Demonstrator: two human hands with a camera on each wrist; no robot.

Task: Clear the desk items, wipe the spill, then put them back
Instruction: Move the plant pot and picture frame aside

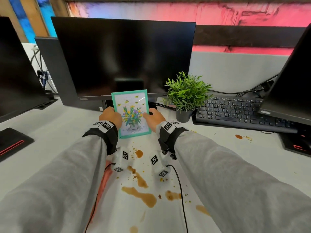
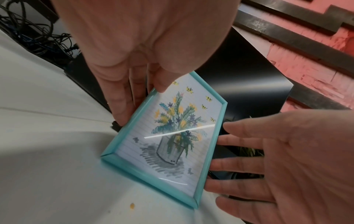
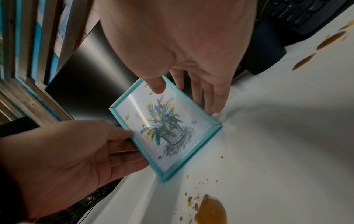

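Note:
A teal picture frame (image 1: 133, 113) with a flower drawing stands tilted back on the white desk (image 1: 58, 132), just in front of the centre monitor. My left hand (image 1: 114, 113) pinches its left edge, thumb on the front and fingers behind. My right hand (image 1: 149, 115) pinches the right edge the same way. The left wrist view shows the frame (image 2: 172, 144) with the left hand (image 2: 141, 101) above it. In the right wrist view the right hand (image 3: 184, 98) holds the frame (image 3: 164, 130). A brown spill (image 1: 141, 195) with crumbs lies between my forearms, with a brown puddle (image 3: 210, 210) near the frame.
A black monitor (image 1: 122, 56) stands right behind the frame. A potted green plant (image 1: 186, 93) sits to its right, then a black keyboard (image 1: 235, 111). More monitors flank both sides, and a small brown spot (image 1: 238, 136) lies by the keyboard. Cables hang at the back left.

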